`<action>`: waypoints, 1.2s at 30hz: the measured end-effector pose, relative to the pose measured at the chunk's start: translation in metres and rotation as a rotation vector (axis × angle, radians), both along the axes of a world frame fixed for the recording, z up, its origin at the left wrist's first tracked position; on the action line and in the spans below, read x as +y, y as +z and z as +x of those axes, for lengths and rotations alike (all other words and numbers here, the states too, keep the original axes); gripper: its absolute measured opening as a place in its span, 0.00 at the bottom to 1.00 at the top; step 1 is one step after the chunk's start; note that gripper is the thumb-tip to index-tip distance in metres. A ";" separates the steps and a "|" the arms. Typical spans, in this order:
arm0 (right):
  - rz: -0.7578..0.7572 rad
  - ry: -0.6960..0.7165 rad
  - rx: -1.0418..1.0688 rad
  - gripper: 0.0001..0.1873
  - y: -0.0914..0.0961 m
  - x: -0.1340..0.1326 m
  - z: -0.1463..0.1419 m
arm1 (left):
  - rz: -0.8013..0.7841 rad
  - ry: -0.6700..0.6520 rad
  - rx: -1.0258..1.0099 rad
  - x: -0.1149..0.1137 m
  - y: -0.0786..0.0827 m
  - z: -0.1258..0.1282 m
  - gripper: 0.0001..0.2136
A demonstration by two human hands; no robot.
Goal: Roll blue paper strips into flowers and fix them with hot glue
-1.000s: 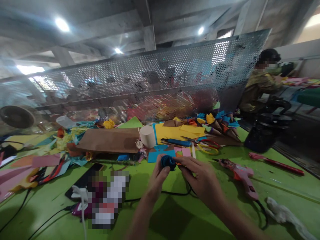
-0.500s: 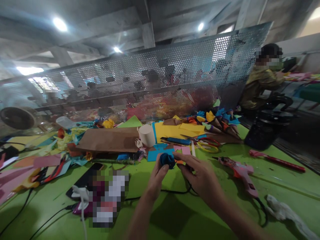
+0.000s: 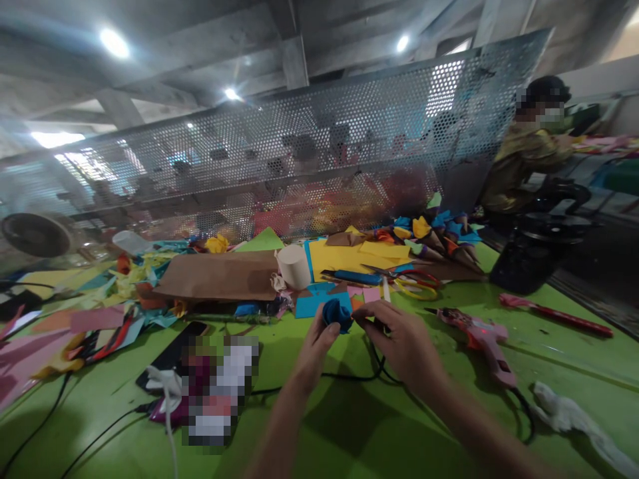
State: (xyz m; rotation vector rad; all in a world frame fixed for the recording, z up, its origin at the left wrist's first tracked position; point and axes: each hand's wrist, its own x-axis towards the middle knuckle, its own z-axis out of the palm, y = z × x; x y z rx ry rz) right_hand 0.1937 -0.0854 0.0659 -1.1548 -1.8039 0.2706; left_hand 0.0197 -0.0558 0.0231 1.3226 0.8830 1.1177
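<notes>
Both my hands meet over the green table (image 3: 379,426) around a small dark blue rolled paper flower (image 3: 337,313). My left hand (image 3: 319,346) pinches the flower from below and the left, fingers closed on it. My right hand (image 3: 399,339) curls its fingers in toward the flower's right side, fingertips touching it. A black cable (image 3: 349,376) runs on the table under my hands. A pink glue gun (image 3: 482,340) lies to the right of my right hand.
Coloured paper sheets, brown paper (image 3: 219,276), a white tape roll (image 3: 294,266), scissors (image 3: 407,283) and paper cones (image 3: 439,246) litter the far table before a perforated metal screen (image 3: 319,153). A phone (image 3: 172,356) lies at left, a white rag (image 3: 574,419) at right. Another person (image 3: 529,153) sits at far right.
My hands have stayed together on the blue flower, shifting slightly up and right in the view; my right fingers have curled closer to it. The camera tilted a little.
</notes>
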 end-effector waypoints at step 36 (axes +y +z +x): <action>-0.147 -0.007 0.278 0.02 -0.007 -0.009 -0.014 | 0.294 0.110 0.229 -0.009 0.006 0.004 0.15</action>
